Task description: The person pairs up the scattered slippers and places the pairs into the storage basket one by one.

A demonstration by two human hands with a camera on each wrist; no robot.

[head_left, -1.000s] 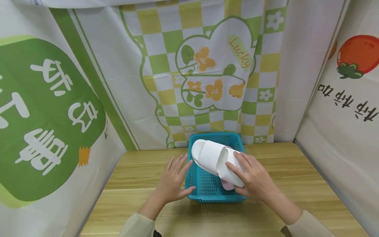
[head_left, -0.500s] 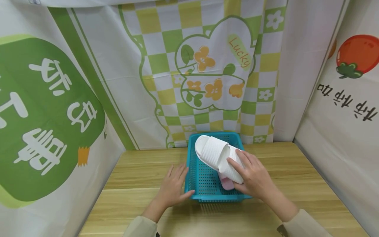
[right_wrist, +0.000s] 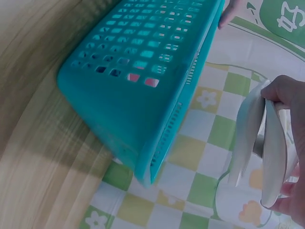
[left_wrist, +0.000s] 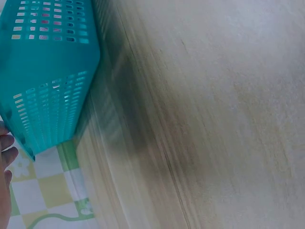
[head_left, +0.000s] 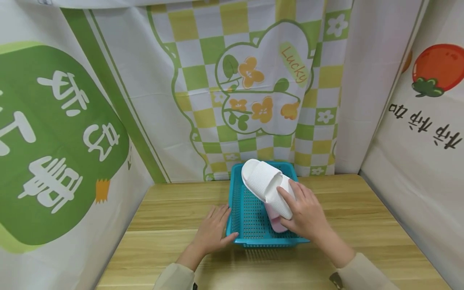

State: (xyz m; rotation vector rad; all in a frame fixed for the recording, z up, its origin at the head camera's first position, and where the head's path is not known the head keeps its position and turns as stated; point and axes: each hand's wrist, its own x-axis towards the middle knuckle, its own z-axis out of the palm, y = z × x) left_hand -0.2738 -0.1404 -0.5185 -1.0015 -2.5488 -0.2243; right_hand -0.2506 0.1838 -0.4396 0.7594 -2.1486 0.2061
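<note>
My right hand [head_left: 306, 211] grips a pair of white slippers [head_left: 264, 179] with ribbed straps, tilted over the teal plastic basket [head_left: 253, 243]. In the right wrist view the two white slippers [right_wrist: 274, 148] lie against each other, thumb on one side and fingers on the other, above the basket rim [right_wrist: 176, 119]. Beneath them a pink slipper [head_left: 278, 224] lies in the basket, partly hidden. My left hand [head_left: 212, 230] rests at the basket's left side, fingers extended along the rim and thumb at the near left corner. Its fingertips [left_wrist: 8, 155] show beside the basket in the left wrist view.
The basket stands at the back of a wooden table [head_left: 174, 213], close to a checkered cloth [head_left: 235, 141] hanging behind it. Printed cloth walls stand on the left [head_left: 54, 133] and right [head_left: 417, 169].
The right hand has moved the white slippers slightly back and turned them, uncovering more of the pink slipper. The left hand has settled closer against the basket's left rim.
</note>
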